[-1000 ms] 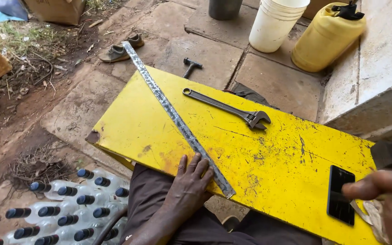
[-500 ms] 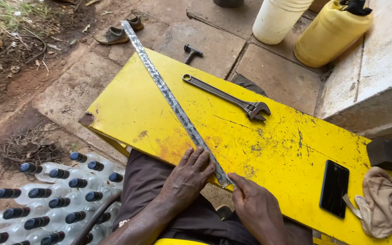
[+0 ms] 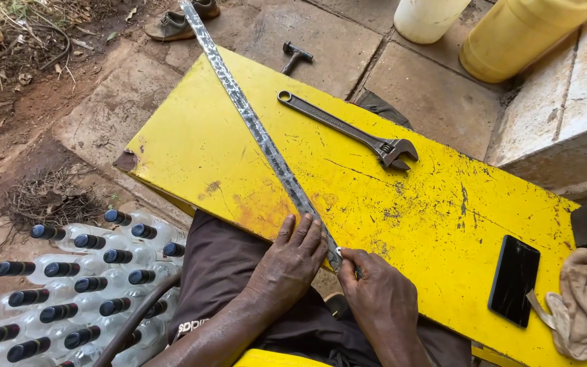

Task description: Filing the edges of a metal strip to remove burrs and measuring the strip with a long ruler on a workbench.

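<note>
Hands at near end of metal strip (image 3: 259,132) on yellow board (image 3: 191,149), left hand (image 3: 287,265) flat on it, right hand (image 3: 378,295) pinching its tip

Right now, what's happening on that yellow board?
A seated person has a scuffed yellow metal panel across the lap. The left hand presses flat on the near end of a long grey metal strip lying diagonally across it, while the right hand pinches that same end. An adjustable steel wrench and a black phone lie untouched on the panel.
</note>
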